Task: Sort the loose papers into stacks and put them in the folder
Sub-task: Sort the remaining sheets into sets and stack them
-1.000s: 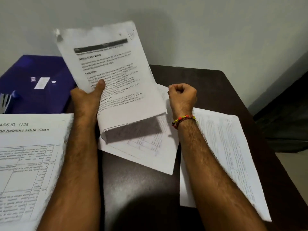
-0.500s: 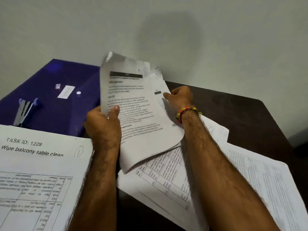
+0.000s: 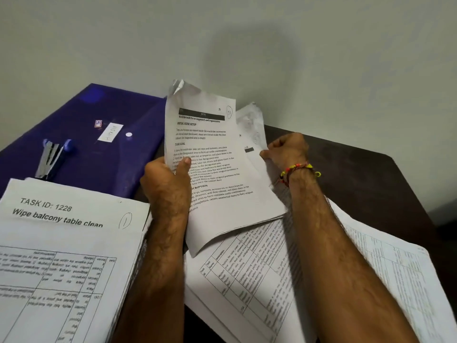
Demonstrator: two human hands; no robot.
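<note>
Both hands gripped paper beside the purple folder: left hand pinching the printed sheaf, right hand seemingly pinching a rear sheet, best squared before stacking.

Left stack top sheet: "TASK ID: 1228 / Wipe balcony table clean". Held sheet: "INITIAL SCENE SETUP", "TASK GOAL".

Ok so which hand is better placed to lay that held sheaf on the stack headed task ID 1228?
Probably the left. The left hand already grips the held sheaf, thumb across its face, and the stack lies directly on its side. The right hand only pinches a back sheet's edge.
</note>
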